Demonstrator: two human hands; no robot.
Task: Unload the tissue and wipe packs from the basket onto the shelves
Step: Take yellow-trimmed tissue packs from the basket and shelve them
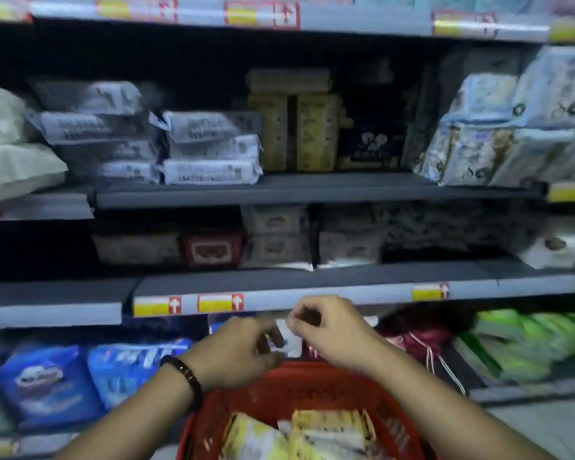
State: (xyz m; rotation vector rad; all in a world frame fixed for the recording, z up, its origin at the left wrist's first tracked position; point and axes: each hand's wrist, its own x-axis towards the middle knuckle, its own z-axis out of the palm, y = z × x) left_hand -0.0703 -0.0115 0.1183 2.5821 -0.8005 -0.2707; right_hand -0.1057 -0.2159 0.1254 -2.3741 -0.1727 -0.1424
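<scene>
Dim store shelves [312, 190] fill the view, stacked with blurred tissue packs: grey-white packs [210, 171] at 10 o'clock and blue packs [47, 383] at 8 o'clock. At 6 o'clock sits a red basket [279, 393] with yellow wipe packs [329, 429] lying inside. Just above its far rim both hands meet on a small white pack [291, 341] — the left hand [239, 350] grips its lower side, the right hand [332, 333] pinches its top corner. A dark bracelet [185, 376] circles the left wrist.

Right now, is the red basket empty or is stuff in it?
Not empty: yellow-and-white packs lie in the red basket, while the left hand and right hand pinch a small white pack.
</scene>
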